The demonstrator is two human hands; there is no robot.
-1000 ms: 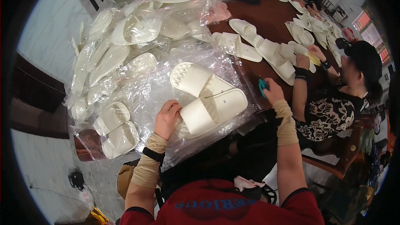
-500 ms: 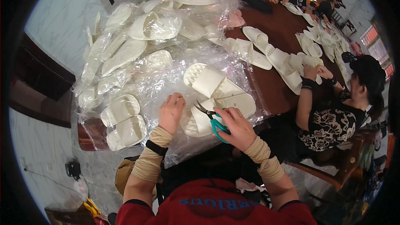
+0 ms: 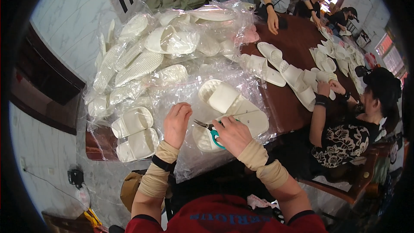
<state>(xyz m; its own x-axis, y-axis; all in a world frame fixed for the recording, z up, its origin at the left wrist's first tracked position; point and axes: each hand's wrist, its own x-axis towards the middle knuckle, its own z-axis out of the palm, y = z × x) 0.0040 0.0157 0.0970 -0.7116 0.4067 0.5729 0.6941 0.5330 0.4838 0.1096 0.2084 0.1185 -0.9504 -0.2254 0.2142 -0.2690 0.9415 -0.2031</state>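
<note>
Head view: right hand [image 3: 233, 134] grips scissors [image 3: 214, 135] over slippers [image 3: 255, 121], closer to left hand [image 3: 177, 124] than earlier; cannot tell left hand's hold.

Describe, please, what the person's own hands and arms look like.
The left hand and right hand are ungloved. Crumpled beige arm sleeves cover the wrists and part of the forearms; a black wristband circles the left one. The short-sleeved red shirt has dark cuffs.
</note>
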